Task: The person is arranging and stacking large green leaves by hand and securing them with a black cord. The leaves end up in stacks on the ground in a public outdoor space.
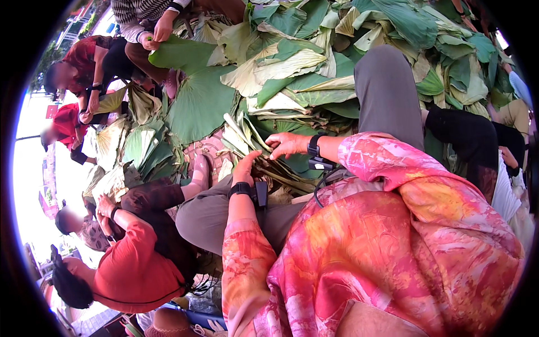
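Between my knees, a pale folded lotus leaf (242, 135) stands partly upright. My right hand (287, 145) reaches in from the right, its fingers curled at the lower right edge of this leaf. At its lower end, the fingertips of my left hand (245, 168) press together; the thumb side is partly hidden. Both hands look closed on the leaf, though the exact contact is small and hard to make out. Below them lies a stack of brownish folded leaves (286, 178). A broad green lotus leaf (202, 104) spreads out just beyond, to the left.
A large heap of green and yellowed lotus leaves (303, 67) fills the far side. One person's hands (157, 32) hold a leaf at the far left. Other people sit along the left, one in a red shirt (137, 267). Dark-clothed legs (463, 132) are at the right.
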Tool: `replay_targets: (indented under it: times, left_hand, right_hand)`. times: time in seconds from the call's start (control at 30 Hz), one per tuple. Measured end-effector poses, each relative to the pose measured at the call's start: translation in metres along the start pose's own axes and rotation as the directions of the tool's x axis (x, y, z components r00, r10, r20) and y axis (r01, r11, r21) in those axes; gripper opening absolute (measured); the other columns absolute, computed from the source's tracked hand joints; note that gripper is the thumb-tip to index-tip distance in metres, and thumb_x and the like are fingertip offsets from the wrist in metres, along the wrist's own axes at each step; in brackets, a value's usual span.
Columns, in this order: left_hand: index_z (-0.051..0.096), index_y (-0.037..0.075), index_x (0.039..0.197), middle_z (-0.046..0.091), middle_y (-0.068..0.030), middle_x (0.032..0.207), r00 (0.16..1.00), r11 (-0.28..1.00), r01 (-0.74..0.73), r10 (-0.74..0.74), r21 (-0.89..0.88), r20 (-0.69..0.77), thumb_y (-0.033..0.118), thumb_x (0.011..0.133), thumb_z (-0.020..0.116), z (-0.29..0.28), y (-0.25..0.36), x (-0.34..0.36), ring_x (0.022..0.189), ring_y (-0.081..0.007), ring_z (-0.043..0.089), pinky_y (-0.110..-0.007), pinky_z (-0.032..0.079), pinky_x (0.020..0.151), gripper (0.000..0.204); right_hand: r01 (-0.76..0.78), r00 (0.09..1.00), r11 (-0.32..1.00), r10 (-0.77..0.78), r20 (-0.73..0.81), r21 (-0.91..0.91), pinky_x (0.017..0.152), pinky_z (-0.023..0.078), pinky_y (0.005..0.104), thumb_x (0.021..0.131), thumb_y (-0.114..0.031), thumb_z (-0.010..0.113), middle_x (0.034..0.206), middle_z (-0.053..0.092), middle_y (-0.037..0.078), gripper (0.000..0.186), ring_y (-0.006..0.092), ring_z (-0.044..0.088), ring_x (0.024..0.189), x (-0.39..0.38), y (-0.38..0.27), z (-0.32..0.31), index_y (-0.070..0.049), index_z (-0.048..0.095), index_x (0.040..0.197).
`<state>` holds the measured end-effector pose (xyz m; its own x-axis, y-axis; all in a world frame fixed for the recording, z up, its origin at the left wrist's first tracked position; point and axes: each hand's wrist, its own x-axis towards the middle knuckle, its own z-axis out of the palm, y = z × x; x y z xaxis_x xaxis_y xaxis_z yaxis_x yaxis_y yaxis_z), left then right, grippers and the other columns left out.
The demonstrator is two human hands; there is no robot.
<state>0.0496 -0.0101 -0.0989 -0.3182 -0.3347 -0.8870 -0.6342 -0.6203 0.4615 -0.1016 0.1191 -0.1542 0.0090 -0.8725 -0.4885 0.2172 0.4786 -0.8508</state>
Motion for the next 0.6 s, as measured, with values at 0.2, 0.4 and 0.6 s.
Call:
replay_targets:
  times: [0.2, 0.4, 0.6]
  left_hand:
    - [0.065, 0.013, 0.09, 0.067, -0.004, 0.075, 1.0, 0.996, -0.022, 0.021, -0.083, -0.011, 0.032, 0.073, 0.074, 0.002, -0.005, 0.007, 0.058, -0.0178, 0.062, -0.03, 0.041, 0.047, 0.027]
    - [0.066, 0.012, 0.088, 0.068, -0.0015, 0.076, 0.997, 1.0, 0.028, -0.028, 0.006, 0.069, 0.034, 0.07, 0.079, -0.001, -0.006, 0.014, 0.061, -0.018, 0.063, -0.03, 0.042, 0.051, 0.031]
    - [0.065, 0.01, 0.085, 0.067, -0.0025, 0.072, 1.0, 0.996, -0.024, 0.023, 0.09, 0.011, 0.03, 0.07, 0.078, 0.002, -0.001, 0.002, 0.056, -0.0167, 0.063, -0.031, 0.044, 0.043, 0.028]
  right_hand:
    - [0.018, 0.999, 0.997, -0.021, -0.044, -0.074, 0.065, 0.053, 0.0352, 0.071, -0.03, 0.077, 0.105, 0.058, 0.008, 0.074, 0.0177, 0.057, 0.083, 0.006, 0.004, 0.003, -0.008, 0.043, 0.132]
    - [0.072, 0.996, 0.992, -0.077, -0.042, -0.099, 0.062, 0.053, 0.033, 0.071, -0.024, 0.077, 0.102, 0.058, 0.008, 0.068, 0.0182, 0.059, 0.082, 0.005, 0.001, 0.009, -0.007, 0.046, 0.129]
    - [-0.054, 0.998, 0.998, 0.054, 0.011, -0.04, 0.064, 0.051, 0.0315, 0.077, -0.026, 0.069, 0.107, 0.058, 0.008, 0.06, 0.016, 0.058, 0.082, 0.004, 0.0, -0.012, -0.009, 0.046, 0.13]
